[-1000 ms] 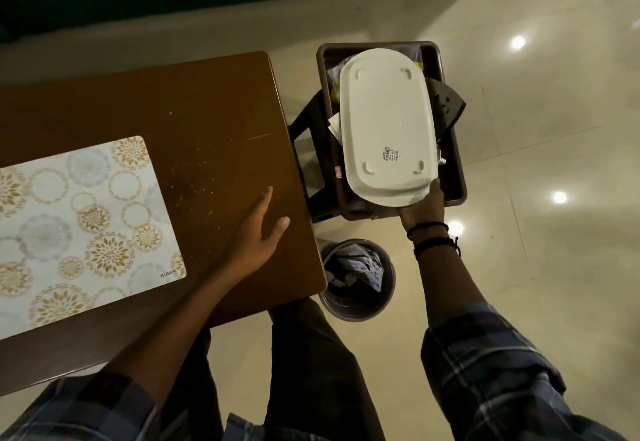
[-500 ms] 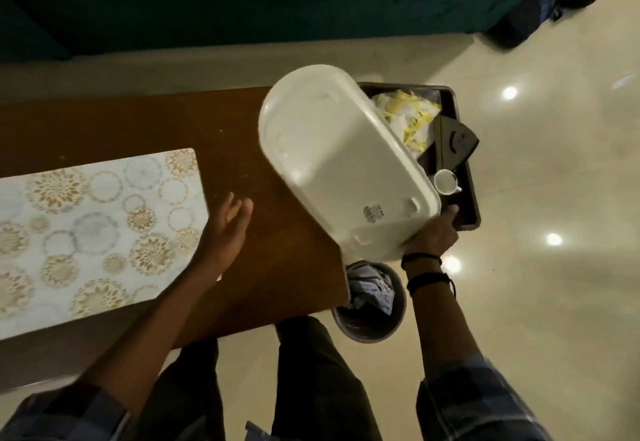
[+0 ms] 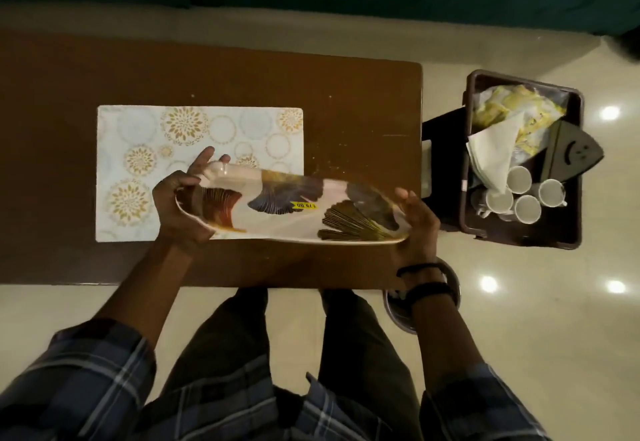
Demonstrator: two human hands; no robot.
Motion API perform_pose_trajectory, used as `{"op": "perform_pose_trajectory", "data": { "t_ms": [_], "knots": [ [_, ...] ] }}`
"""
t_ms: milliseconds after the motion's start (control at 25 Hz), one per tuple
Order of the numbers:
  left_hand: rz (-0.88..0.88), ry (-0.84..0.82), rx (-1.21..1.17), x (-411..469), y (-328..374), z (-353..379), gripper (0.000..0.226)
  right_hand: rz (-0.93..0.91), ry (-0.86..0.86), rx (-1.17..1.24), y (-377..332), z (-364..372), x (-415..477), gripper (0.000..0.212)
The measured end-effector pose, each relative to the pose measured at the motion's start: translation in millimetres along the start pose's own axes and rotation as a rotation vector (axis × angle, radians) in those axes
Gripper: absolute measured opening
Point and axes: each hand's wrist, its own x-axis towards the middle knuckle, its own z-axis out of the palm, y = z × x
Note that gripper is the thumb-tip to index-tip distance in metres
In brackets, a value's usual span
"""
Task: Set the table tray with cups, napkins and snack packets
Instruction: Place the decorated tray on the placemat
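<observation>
Brown wood forms the counter (image 3: 346, 94), where a pale placemat (image 3: 138, 135) printed with gold and blue circles lies flat. Over the placemat's right part, the person holds an oval tray (image 3: 277, 198) by its two ends. Its face is white with fan-shaped leaves in rust, blue and olive, and a yellow price sticker (image 3: 304, 205) sits near the middle. The tray is tilted so that its decorated face turns up toward the camera.

The left hand (image 3: 176, 205) grips the left end, with the thumb curled over the rim and the fingers reaching behind the far edge. The right hand (image 3: 419, 222) grips the right end in the same way, and its thumb lies on the rim. Two black bands (image 3: 426, 288) circle the right wrist.

Just beside the counter's right end is a dark brown crate (image 3: 540, 236). At its near end four white cups (image 3: 519, 179) stand close together, mouths up. White napkins (image 3: 491, 153) lean beside them, and yellow snack packets (image 3: 502, 108) fill the far end. A dark triangular object (image 3: 578, 153) rests across the crate's right wall; what it is cannot be told.

A round metal bin (image 3: 398, 312) stands on the glossy tiled floor (image 3: 554, 336), partly hidden under the right forearm.
</observation>
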Motion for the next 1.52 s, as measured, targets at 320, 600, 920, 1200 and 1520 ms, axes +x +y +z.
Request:
{"op": "perform_pose_trajectory", "data": {
  "t_ms": [320, 600, 920, 1200, 1520],
  "knots": [
    [-0.030, 0.257, 0.496, 27.4, 27.0, -71.3, 0.023, -0.049, 0.044, -0.358, 35.6, 37.1, 20.5, 0.036],
    [0.075, 0.336, 0.523, 56.2, 57.4, -162.1, 0.025, -0.017, 0.011, -0.679, 81.5, 98.5, 37.2, 0.024],
    [0.088, 0.308, 0.753, 104.2, 110.1, -213.5, 0.054, 0.069, 0.085, -0.798, 128.7, 172.7, 81.2, 0.018],
    [0.056, 0.221, 0.860, 136.7, 120.4, -204.5, 0.063, 0.119, 0.257, -0.894, 138.0, 182.7, 101.4, 0.016],
    [0.036, 0.200, 0.939, 137.7, 113.4, -221.3, 0.074, -0.051, 0.300, -1.157, 143.1, 190.7, 104.6, 0.026]
  ]
}}
